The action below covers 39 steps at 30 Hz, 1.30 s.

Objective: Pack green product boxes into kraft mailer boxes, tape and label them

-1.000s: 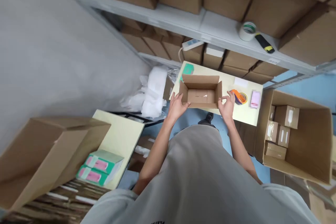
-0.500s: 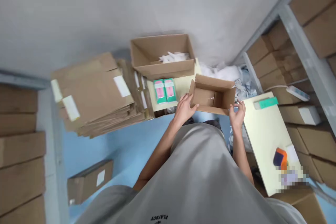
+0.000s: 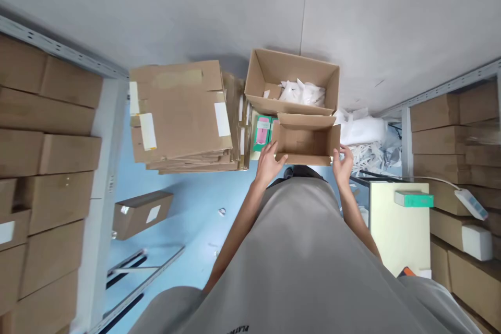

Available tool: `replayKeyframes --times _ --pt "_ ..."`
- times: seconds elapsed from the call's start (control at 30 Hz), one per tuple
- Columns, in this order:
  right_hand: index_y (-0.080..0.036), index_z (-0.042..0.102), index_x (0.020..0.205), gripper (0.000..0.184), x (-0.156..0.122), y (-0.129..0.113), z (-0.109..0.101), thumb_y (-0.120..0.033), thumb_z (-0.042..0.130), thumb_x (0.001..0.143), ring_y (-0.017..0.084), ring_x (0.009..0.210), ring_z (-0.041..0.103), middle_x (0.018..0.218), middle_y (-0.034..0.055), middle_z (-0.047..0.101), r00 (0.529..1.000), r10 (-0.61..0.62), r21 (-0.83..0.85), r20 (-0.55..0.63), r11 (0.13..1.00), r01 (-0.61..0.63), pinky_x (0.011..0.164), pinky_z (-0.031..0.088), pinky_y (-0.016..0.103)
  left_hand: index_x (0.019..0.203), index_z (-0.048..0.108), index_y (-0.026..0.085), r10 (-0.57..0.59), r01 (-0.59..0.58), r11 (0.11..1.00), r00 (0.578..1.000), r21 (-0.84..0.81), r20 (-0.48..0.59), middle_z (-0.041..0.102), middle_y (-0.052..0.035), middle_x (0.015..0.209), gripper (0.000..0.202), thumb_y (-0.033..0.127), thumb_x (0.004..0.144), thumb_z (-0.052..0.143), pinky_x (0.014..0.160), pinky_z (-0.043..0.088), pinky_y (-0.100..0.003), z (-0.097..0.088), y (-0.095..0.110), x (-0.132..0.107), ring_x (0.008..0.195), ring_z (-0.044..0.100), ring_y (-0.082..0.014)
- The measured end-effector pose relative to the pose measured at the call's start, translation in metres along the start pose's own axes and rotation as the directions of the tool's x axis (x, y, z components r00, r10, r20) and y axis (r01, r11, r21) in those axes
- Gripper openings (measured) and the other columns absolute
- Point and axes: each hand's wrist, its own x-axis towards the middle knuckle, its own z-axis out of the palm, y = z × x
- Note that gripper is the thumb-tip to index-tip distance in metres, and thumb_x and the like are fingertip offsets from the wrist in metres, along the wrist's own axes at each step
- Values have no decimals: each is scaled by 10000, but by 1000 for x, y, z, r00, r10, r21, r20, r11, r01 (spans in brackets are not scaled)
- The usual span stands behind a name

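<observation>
I hold a small open cardboard box (image 3: 306,140) in front of me with both hands. My left hand (image 3: 269,162) grips its left near corner, fingers closed round the edge. My right hand (image 3: 343,162) grips its right near corner the same way. The box is empty inside and its flaps stand up. Just beyond it lie green and pink packets (image 3: 263,133) on a pale yellow table top, and behind those stands a larger open carton (image 3: 291,83) holding white plastic bags.
A stack of flattened cartons (image 3: 180,115) lies to the left. Shelves of brown boxes (image 3: 43,156) line the left and right sides. A second pale table (image 3: 397,224) with a green packet (image 3: 414,199) is at right. A small sealed box (image 3: 141,213) sits on the blue floor.
I have turned left with the box in both hands; the view swung from the shelf table to the wall. The box now hangs over the table with the green packets.
</observation>
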Motion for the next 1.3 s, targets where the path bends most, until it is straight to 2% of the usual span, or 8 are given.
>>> replayKeyframes --times 0.27,0.43,0.53,0.63,0.73,0.83,1.07,1.3 --pt "-241 647 1027 339 4 -7 2 -580 641 1036 387 1329 692 1307 209 772 973 -6 -144 233 989 41 1223 511 638 1593 696 243 6 -14 995 997 101 76 631 -141 1724 610 388 1004 757 1398 451 -577 -24 4 13 1664 537 -377" --pt "-218 683 1332 350 51 -51 -4 -493 631 1123 357 1412 651 1424 194 735 945 -259 -175 199 940 294 1242 515 598 1540 736 286 59 -65 983 997 171 40 533 -107 1809 480 368 1069 693 1389 472 -594 -25 16 23 1695 500 -366" --pt "-216 690 1484 370 96 -89 19 -335 541 1166 346 1431 621 1506 185 721 858 -357 -206 368 869 450 1241 515 554 1519 749 297 82 -84 978 997 190 18 503 -96 1831 441 317 1085 672 1391 471 -594 -23 22 39 1705 488 -361" --pt "-159 719 1524 439 133 -120 53 -193 474 1162 350 1352 624 1505 194 744 742 -299 -300 600 776 555 1175 523 500 1521 745 267 86 -88 976 996 201 17 492 -123 1836 455 253 1073 669 1380 489 -586 -20 25 54 1677 529 -364" --pt "-149 808 1407 428 154 -136 75 -146 462 1155 364 1286 616 1369 189 809 629 -189 -367 754 673 642 1084 502 475 1520 740 249 97 -103 974 995 201 39 491 -137 1835 464 219 1061 675 1364 512 -579 -17 24 64 1637 578 -369" --pt "-174 860 1288 410 163 -140 74 -142 475 1152 360 1233 608 1259 172 837 567 -140 -374 812 621 689 1017 464 453 1534 726 232 112 -119 973 992 196 50 484 -142 1841 480 201 1058 677 1361 521 -565 -16 23 68 1616 601 -368" --pt "-230 889 1285 418 176 -128 42 -152 504 1141 348 1189 618 1328 134 854 534 -97 -375 840 607 701 981 450 439 1566 699 248 137 -144 973 989 180 53 525 -133 1814 511 190 1058 687 1388 492 -547 -11 20 68 1652 564 -353" --pt "-168 834 1413 359 195 -135 46 -290 663 1121 355 1285 673 1392 162 822 537 -143 -314 831 676 667 1114 511 442 1568 696 248 127 -127 983 992 130 8 532 -128 1807 487 233 1083 658 1396 477 -554 -8 18 69 1669 541 -351"
